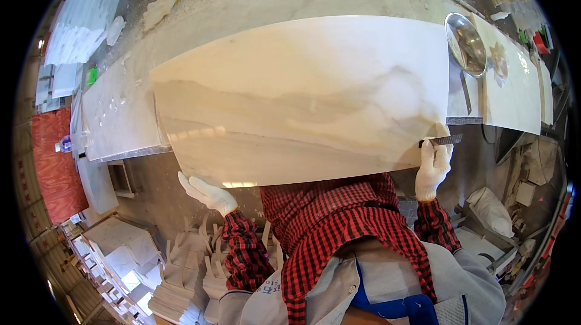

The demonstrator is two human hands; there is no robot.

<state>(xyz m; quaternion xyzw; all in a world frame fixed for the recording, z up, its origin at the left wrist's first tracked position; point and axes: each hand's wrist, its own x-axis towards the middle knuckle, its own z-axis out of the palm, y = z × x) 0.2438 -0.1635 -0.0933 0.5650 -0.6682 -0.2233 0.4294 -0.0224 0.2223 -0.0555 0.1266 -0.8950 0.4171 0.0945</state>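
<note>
Stone slab (302,95) lies flat on the table (121,119), and its near edge is by the person's belly. It is pale with soft gray and brown streaks. The right hand (433,164) has its grip closed around a thin dark strip (448,140) at the slab's near right corner. The left hand (207,193) has a loose grip, holding nothing, next to the near left corner. A shiny metal bowl (475,34) sits just beside the slab's far right corner.
</note>
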